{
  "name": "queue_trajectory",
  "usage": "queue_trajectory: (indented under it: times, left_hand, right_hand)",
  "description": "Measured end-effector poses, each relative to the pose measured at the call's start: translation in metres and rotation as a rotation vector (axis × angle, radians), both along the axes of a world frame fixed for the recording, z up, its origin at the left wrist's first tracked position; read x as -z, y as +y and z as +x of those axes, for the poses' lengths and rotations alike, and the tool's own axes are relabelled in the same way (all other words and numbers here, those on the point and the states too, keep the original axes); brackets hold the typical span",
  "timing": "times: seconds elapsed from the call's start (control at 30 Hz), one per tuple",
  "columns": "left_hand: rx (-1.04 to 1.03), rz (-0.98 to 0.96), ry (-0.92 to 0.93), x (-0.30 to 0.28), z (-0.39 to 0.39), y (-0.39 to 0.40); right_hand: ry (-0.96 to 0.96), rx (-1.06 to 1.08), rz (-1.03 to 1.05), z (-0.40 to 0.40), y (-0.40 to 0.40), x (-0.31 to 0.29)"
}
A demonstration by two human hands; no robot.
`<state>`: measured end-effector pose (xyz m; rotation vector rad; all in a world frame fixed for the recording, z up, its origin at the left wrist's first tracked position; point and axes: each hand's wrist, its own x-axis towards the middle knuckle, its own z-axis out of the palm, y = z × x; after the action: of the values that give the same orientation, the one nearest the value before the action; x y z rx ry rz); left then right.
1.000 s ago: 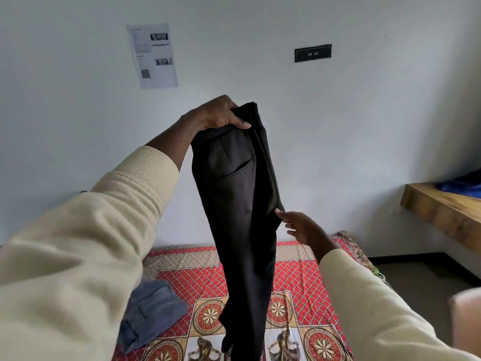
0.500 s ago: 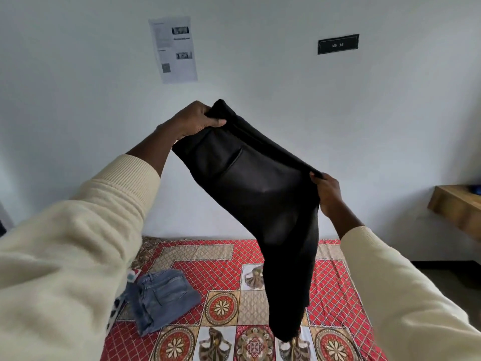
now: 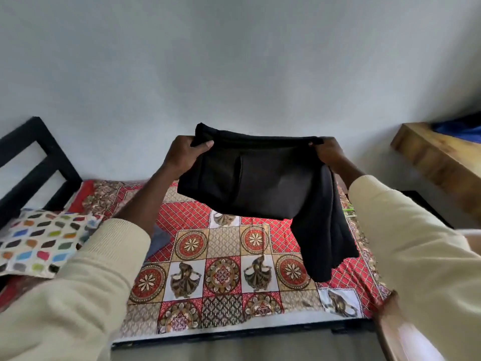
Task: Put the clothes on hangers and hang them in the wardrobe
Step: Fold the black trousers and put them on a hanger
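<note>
Both hands, left hand point(image 3: 182, 155) and right hand point(image 3: 328, 153), hold the trousers point(image 3: 260, 183) stretched across mid-air above the bed point(image 3: 223, 274), apart from the bedspread. The hanging legs block the passage at 4 o'clock from the cloth's middle, dangling near the spread. Below the cloth, toward 6 o'clock, the bedspread lies bare and open to a reach. At 9 o'clock a pillow point(image 3: 41, 243) and the black bed frame point(image 3: 33, 162) close the way. A folded blue garment point(image 3: 158, 241) lies at 8 o'clock, partly hidden by the left sleeve. At 3 o'clock a wooden shelf point(image 3: 440, 162) juts from the wall. The wall point(image 3: 234, 74) bounds 12 o'clock.
</note>
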<state>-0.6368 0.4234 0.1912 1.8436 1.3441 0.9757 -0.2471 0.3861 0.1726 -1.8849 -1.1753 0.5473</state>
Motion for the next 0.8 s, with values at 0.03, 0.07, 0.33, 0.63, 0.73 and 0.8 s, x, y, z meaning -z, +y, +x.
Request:
queue_trajectory:
  times: [0.03, 0.07, 0.33, 0.63, 0.73, 0.8]
  left_hand:
    - [-0.016, -0.056, -0.049, 0.018, -0.002, -0.002]
    - [-0.034, -0.113, -0.093, 0.039, -0.006, 0.001]
    - [-0.278, -0.544, -0.166, 0.238, -0.123, 0.051]
    - [-0.489, -0.787, -0.060, 0.499, -0.282, 0.142]
    - [-0.511, -0.837, -0.020, 0.558, -0.308, 0.170]
    - [-0.524, -0.838, -0.009, 0.584, -0.316, 0.186]
  right_hand:
    - [-0.047, -0.036, -0.054, 0.001, 0.009, -0.001]
    - [-0.096, -0.084, -0.126, -0.001, 0.022, 0.001]
    - [-0.492, -0.459, -0.663, -0.129, 0.155, 0.160]
    - [-0.314, -0.643, -0.871, -0.314, 0.271, 0.510]
    - [-0.305, -0.540, -0.821, -0.338, 0.295, 0.568]
    - [-0.435, -0.442, -0.791, -0.345, 0.307, 0.587]
